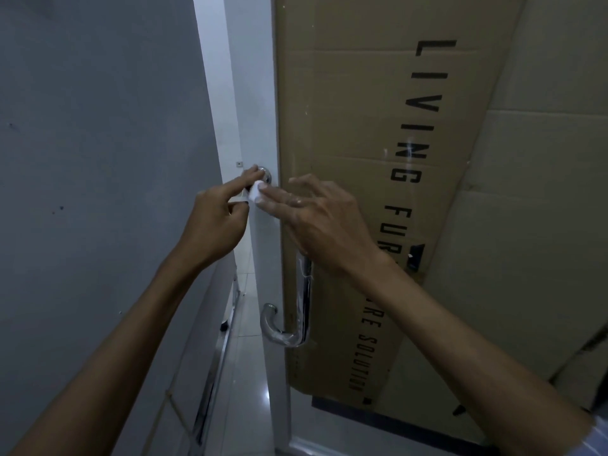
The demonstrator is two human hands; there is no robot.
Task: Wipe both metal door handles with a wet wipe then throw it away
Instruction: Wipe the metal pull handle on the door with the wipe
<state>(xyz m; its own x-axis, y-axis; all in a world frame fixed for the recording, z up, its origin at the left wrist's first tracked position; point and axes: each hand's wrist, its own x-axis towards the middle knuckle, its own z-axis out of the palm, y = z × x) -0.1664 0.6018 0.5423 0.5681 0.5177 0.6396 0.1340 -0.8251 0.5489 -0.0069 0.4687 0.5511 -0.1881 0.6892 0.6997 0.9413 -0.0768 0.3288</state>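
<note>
Wet wipe [256,189], limp and slippery, is bunching mid-frame: your right hand [316,218] is fingertip-pinching it against handle [289,311]'s top mount; left hand [215,222] half-open, empty.

My left hand [214,222] and right hand [316,218] crowd the round mount [266,175] at the white door's [263,93] edge, hemmed by the grey wall [98,126] on the left and cardboard sheet [362,126] on the right, while the plastic-wrapped pull handle [304,307] below stands unobstructed.
</note>
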